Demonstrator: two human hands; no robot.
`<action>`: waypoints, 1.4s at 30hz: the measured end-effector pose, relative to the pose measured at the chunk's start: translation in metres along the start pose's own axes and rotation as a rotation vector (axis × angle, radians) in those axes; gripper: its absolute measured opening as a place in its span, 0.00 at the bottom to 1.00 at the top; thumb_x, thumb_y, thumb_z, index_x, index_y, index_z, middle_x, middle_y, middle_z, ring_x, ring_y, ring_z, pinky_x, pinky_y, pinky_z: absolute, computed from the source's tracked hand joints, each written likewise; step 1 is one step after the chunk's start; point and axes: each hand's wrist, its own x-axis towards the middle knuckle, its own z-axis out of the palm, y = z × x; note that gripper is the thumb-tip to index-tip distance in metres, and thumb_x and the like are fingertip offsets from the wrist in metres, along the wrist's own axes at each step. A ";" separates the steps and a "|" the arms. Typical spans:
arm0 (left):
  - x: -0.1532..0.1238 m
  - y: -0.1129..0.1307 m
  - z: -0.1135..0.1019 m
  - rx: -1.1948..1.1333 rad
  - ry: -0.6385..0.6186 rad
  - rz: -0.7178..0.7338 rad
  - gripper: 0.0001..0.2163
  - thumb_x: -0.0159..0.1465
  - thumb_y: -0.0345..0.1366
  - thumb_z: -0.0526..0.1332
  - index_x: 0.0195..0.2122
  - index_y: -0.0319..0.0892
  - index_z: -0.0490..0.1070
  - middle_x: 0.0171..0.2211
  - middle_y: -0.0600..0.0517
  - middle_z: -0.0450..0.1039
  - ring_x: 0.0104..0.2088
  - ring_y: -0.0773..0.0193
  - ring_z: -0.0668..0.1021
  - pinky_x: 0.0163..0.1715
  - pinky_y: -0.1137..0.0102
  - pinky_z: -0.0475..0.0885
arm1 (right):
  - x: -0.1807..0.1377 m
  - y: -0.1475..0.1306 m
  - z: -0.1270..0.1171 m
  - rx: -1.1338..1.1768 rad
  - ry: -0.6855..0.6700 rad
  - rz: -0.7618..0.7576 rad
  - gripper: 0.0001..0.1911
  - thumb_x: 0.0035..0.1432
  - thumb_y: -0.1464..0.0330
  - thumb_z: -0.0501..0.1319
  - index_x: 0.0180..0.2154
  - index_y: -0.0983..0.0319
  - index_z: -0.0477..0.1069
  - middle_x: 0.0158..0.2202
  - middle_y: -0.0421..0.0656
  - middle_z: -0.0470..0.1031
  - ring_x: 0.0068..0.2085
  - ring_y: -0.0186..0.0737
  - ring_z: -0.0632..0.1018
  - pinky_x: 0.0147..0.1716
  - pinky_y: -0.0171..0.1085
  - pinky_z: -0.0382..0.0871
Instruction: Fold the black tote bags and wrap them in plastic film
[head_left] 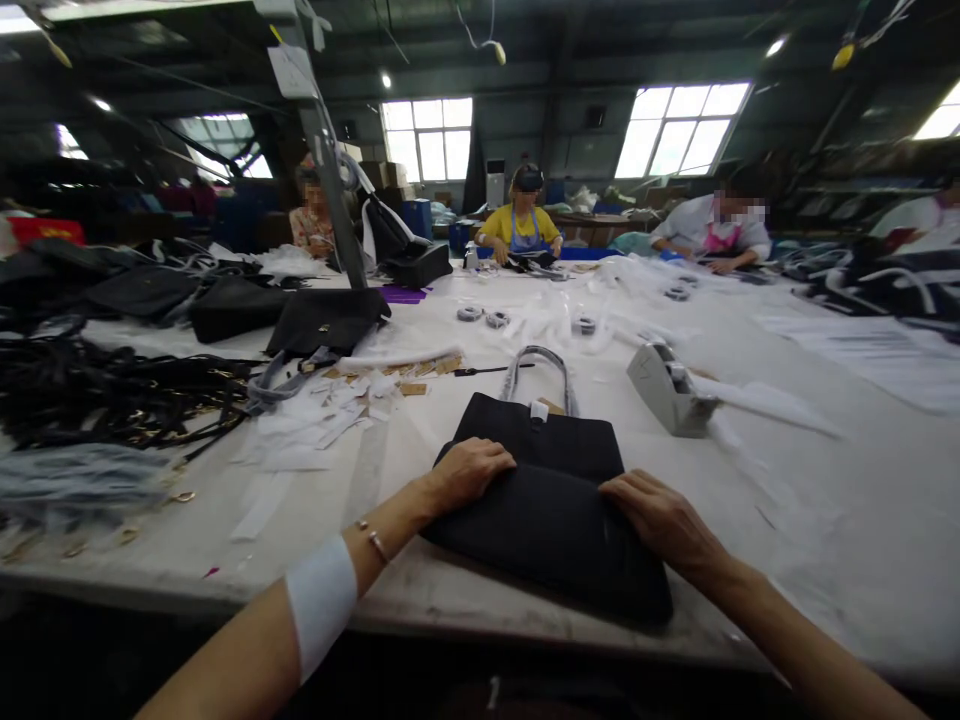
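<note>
A black handbag (555, 535) lies flat near the table's front edge, its upper part folded or stepped behind a raised front part. Its handle (536, 352), wrapped in clear film, points away from me, and a small white piece (538, 411) sits at the top middle. My left hand (472, 472) grips the bag's left side, fingers together over its front part. At the right side, my right hand (660, 510) is closed on the edge, fingertips on the black surface. Both thumbs are hidden.
A grey tape dispenser (671, 390) stands at right. Paper slips (322, 415) lie at left, beside black straps (127, 385) and more black bags (326, 320). Tape rolls (496, 319) lie farther back. A metal post (330, 180) rises at left. People (519, 228) work across the table.
</note>
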 end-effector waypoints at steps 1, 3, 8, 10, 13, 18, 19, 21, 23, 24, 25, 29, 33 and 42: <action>-0.014 -0.005 -0.004 0.004 0.004 0.010 0.16 0.68 0.26 0.49 0.52 0.43 0.68 0.52 0.49 0.72 0.51 0.63 0.74 0.53 0.66 0.67 | -0.005 0.002 -0.003 0.026 -0.032 -0.016 0.16 0.65 0.75 0.49 0.44 0.58 0.74 0.39 0.44 0.77 0.41 0.39 0.77 0.42 0.38 0.73; -0.042 -0.015 -0.012 0.030 -0.015 0.036 0.21 0.66 0.23 0.47 0.58 0.43 0.64 0.58 0.49 0.67 0.58 0.63 0.69 0.60 0.64 0.62 | -0.018 0.005 -0.010 0.051 -0.100 -0.057 0.25 0.60 0.81 0.46 0.52 0.57 0.70 0.49 0.44 0.76 0.49 0.37 0.76 0.49 0.37 0.72; -0.090 -0.027 -0.024 0.129 -0.152 0.009 0.34 0.61 0.18 0.46 0.67 0.48 0.47 0.66 0.51 0.55 0.66 0.62 0.57 0.64 0.61 0.56 | -0.047 0.000 -0.022 0.010 -0.270 -0.056 0.42 0.52 0.84 0.46 0.67 0.56 0.48 0.67 0.43 0.54 0.65 0.39 0.60 0.62 0.42 0.61; -0.093 -0.027 -0.026 0.134 -0.221 -0.013 0.39 0.57 0.17 0.47 0.69 0.49 0.39 0.68 0.52 0.49 0.67 0.61 0.54 0.65 0.58 0.54 | -0.050 -0.003 -0.026 0.038 -0.346 -0.030 0.44 0.51 0.81 0.49 0.68 0.57 0.43 0.69 0.43 0.48 0.67 0.42 0.55 0.64 0.44 0.57; -0.089 -0.029 -0.033 0.066 -0.299 0.000 0.43 0.53 0.17 0.49 0.69 0.48 0.36 0.69 0.51 0.44 0.68 0.60 0.52 0.65 0.58 0.54 | -0.050 -0.002 -0.028 0.113 -0.447 0.014 0.47 0.48 0.75 0.57 0.68 0.60 0.41 0.70 0.46 0.42 0.68 0.48 0.52 0.65 0.47 0.53; -0.080 -0.033 -0.046 -0.126 -0.267 -0.026 0.41 0.54 0.19 0.49 0.68 0.52 0.41 0.68 0.52 0.47 0.67 0.60 0.55 0.64 0.59 0.58 | -0.049 0.004 -0.015 0.137 -0.412 0.073 0.47 0.49 0.71 0.60 0.68 0.62 0.42 0.69 0.51 0.46 0.68 0.52 0.52 0.64 0.52 0.53; -0.079 -0.034 -0.047 -0.154 -0.260 -0.043 0.41 0.55 0.20 0.50 0.68 0.54 0.42 0.68 0.53 0.48 0.67 0.60 0.55 0.64 0.59 0.58 | -0.049 0.005 -0.013 0.138 -0.403 0.081 0.45 0.50 0.72 0.59 0.68 0.61 0.43 0.69 0.51 0.47 0.67 0.51 0.53 0.64 0.52 0.53; -0.079 -0.033 -0.046 -0.200 -0.245 -0.067 0.40 0.56 0.23 0.53 0.68 0.55 0.43 0.68 0.52 0.48 0.66 0.59 0.56 0.64 0.58 0.58 | -0.049 0.007 -0.011 0.161 -0.394 0.103 0.43 0.52 0.71 0.59 0.68 0.61 0.46 0.68 0.52 0.49 0.67 0.50 0.55 0.64 0.52 0.53; -0.078 -0.033 -0.043 -0.239 -0.222 -0.085 0.38 0.57 0.28 0.57 0.68 0.54 0.44 0.68 0.51 0.50 0.66 0.57 0.57 0.64 0.57 0.58 | -0.047 0.009 -0.011 0.219 -0.377 0.146 0.42 0.52 0.69 0.60 0.67 0.61 0.49 0.68 0.52 0.51 0.66 0.50 0.56 0.64 0.51 0.53; -0.077 -0.033 -0.042 -0.260 -0.207 -0.094 0.37 0.58 0.30 0.59 0.68 0.54 0.46 0.67 0.50 0.51 0.66 0.56 0.58 0.64 0.57 0.58 | -0.046 0.009 -0.012 0.258 -0.363 0.178 0.41 0.53 0.68 0.61 0.66 0.61 0.50 0.67 0.52 0.52 0.66 0.50 0.58 0.64 0.50 0.54; -0.075 -0.034 -0.040 -0.283 -0.188 -0.108 0.35 0.59 0.33 0.60 0.67 0.53 0.49 0.66 0.49 0.53 0.65 0.56 0.59 0.64 0.57 0.58 | -0.044 0.010 -0.012 0.304 -0.348 0.214 0.40 0.53 0.67 0.61 0.66 0.61 0.52 0.67 0.52 0.53 0.65 0.50 0.59 0.64 0.50 0.54; -0.065 -0.040 -0.033 -0.396 -0.075 -0.224 0.25 0.62 0.37 0.58 0.62 0.48 0.59 0.61 0.47 0.64 0.60 0.59 0.67 0.61 0.62 0.61 | -0.035 0.011 -0.013 0.468 -0.239 0.395 0.30 0.59 0.63 0.56 0.63 0.58 0.59 0.63 0.49 0.62 0.61 0.48 0.67 0.61 0.46 0.61; -0.045 -0.046 -0.031 -0.501 0.035 -0.361 0.18 0.60 0.39 0.60 0.51 0.45 0.70 0.49 0.49 0.74 0.48 0.60 0.76 0.52 0.67 0.69 | -0.021 0.016 -0.011 0.537 -0.110 0.470 0.24 0.61 0.57 0.54 0.56 0.59 0.67 0.55 0.48 0.72 0.55 0.49 0.73 0.55 0.44 0.67; -0.011 -0.042 -0.029 -0.719 0.157 -0.848 0.27 0.58 0.57 0.56 0.45 0.36 0.73 0.42 0.45 0.78 0.45 0.49 0.77 0.44 0.63 0.72 | 0.032 0.032 -0.014 0.497 0.012 0.791 0.34 0.59 0.44 0.46 0.43 0.64 0.74 0.41 0.49 0.79 0.45 0.54 0.77 0.47 0.47 0.70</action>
